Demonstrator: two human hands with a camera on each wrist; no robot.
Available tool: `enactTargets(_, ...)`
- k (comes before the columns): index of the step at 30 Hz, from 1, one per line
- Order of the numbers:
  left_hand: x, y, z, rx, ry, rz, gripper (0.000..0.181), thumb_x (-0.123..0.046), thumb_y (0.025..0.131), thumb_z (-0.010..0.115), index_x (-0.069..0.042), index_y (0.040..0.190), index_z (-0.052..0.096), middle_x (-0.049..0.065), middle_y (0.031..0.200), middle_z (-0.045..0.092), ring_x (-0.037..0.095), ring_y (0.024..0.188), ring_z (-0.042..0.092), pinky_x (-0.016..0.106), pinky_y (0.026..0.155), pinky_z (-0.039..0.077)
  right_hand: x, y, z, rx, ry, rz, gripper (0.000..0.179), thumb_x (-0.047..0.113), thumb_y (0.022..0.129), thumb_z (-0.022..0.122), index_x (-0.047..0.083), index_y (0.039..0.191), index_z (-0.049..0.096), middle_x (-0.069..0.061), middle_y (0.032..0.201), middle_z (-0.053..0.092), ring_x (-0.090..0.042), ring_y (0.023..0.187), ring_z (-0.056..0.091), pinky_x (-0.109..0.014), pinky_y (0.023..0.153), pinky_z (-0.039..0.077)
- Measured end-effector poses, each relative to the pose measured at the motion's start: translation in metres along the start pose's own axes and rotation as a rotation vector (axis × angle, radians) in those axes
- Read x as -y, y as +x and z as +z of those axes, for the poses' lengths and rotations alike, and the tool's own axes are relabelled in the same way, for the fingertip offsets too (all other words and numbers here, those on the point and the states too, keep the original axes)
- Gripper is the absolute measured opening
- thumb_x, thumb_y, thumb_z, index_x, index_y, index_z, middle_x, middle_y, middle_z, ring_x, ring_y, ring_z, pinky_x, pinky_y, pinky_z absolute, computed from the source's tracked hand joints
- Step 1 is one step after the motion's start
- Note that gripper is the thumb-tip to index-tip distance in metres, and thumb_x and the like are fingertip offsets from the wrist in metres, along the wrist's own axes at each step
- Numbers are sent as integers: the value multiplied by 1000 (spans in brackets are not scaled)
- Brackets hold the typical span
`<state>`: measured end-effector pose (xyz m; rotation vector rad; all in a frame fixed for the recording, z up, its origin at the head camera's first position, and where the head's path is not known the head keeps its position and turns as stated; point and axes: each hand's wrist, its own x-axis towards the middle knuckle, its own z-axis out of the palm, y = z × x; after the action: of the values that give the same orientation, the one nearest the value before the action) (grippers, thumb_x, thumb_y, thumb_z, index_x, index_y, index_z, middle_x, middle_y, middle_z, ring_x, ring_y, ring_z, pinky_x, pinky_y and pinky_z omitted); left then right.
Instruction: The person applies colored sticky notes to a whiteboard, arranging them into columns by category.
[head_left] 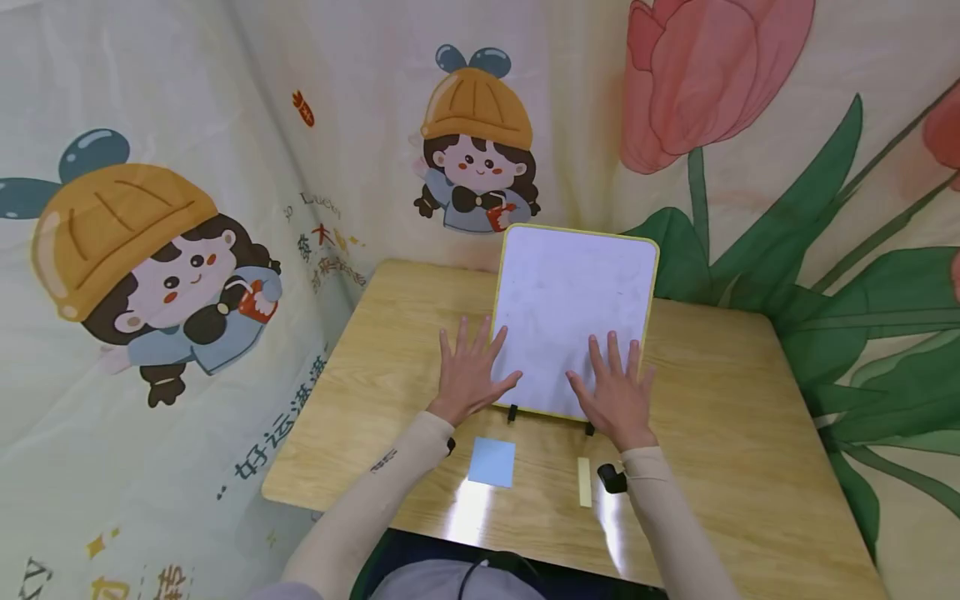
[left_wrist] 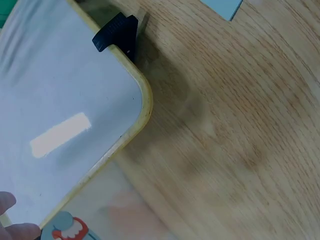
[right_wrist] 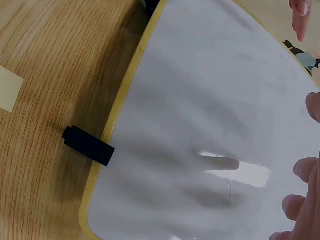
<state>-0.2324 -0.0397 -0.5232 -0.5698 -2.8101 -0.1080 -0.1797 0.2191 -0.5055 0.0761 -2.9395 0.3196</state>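
A small whiteboard [head_left: 573,308] with a yellow rim leans upright on black stand feet [head_left: 512,413] on the wooden table. My left hand [head_left: 471,375] is spread in front of its lower left edge, fingers straight and holding nothing. In front of the lower right part my right hand [head_left: 618,396] is spread too, fingers apart, nothing in it. Nearer to me lie a blue square of paper [head_left: 492,462] and a narrow pale yellow strip of paper [head_left: 584,482]. In the right wrist view a black foot [right_wrist: 88,145] hooks over the whiteboard's yellow rim, and several fingertips show at the right edge.
The wooden table [head_left: 727,433] reaches out on both sides of the whiteboard. Behind and to the left hangs a printed cloth [head_left: 360,150] with cartoon figures and tulips. A black wrist device [head_left: 612,479] sits at my right wrist.
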Motion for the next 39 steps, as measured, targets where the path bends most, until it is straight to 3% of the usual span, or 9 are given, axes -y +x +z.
enactTargets(9, -5, 5, -2, -13, 9, 4, 82, -78, 87, 30, -30, 154, 30, 9, 158, 27, 43, 144, 17, 72, 105, 12, -3, 4, 2, 8, 5, -28, 76, 64, 96, 36, 18, 156, 24, -16, 160, 15, -48, 144, 3, -75, 102, 8)
enactTargets(11, -9, 5, -3, -53, 7, 39, 79, -75, 89, 32, -28, 153, 33, 11, 155, 34, 41, 140, 28, 69, 104, 22, -4, 0, 1, 33, -9, -54, 74, 62, 98, 36, 18, 156, 23, -16, 161, 15, -45, 145, 5, -75, 103, 9)
enactTargets(15, -23, 5, -5, -147, -54, 150, 71, -65, 93, 40, -19, 148, 44, 13, 141, 51, 34, 120, 54, 50, 93, 46, -8, -13, -4, 69, -34, -150, 66, 48, 101, 44, 14, 154, 28, -14, 159, 20, -37, 146, 12, -73, 104, 14)
enactTargets(18, -33, 3, -4, -213, -110, 246, 56, -54, 95, 49, -13, 131, 60, 10, 121, 62, 27, 100, 63, 36, 76, 54, -14, -22, -7, 55, -29, -248, 57, 33, 100, 54, 8, 149, 39, -15, 154, 33, -35, 143, 25, -69, 104, 24)
enactTargets(21, -44, -1, 0, -253, -166, 335, 28, -38, 94, 57, -14, 93, 71, 0, 85, 65, 17, 72, 61, 26, 57, 50, -20, -31, -6, 19, 20, -335, 44, 18, 97, 60, 4, 138, 54, -15, 142, 50, -35, 135, 41, -63, 100, 35)
enactTargets(23, -52, -6, 4, -241, -211, 385, 24, -28, 93, 59, -18, 72, 65, -6, 66, 56, 11, 59, 52, 21, 48, 42, -25, -38, -3, -9, 72, -373, 35, 12, 94, 63, 2, 128, 62, -16, 130, 60, -35, 126, 52, -57, 96, 43)
enactTargets(25, -60, -11, 9, -200, -253, 429, 30, -23, 93, 59, -22, 63, 58, -9, 56, 46, 7, 53, 44, 18, 45, 34, -31, -45, 1, -37, 114, -400, 27, 8, 91, 66, 2, 117, 68, -14, 116, 67, -33, 113, 61, -50, 89, 50)
enactTargets(31, -91, -22, 27, -45, -320, 549, 22, -23, 93, 62, -25, 71, 64, -13, 64, 52, 0, 56, 43, 14, 47, 31, -46, -71, 21, -84, 146, -408, 17, 4, 80, 78, 8, 97, 74, -3, 90, 70, -19, 81, 66, -34, 66, 55)
enactTargets(39, -123, -16, 55, 102, -237, 665, 13, -20, 89, 67, -25, 77, 68, -14, 71, 57, -2, 58, 44, 15, 48, 34, -60, -98, 53, 28, 185, -312, 13, 10, 81, 78, 13, 93, 77, 3, 95, 71, -14, 87, 64, -34, 70, 55)
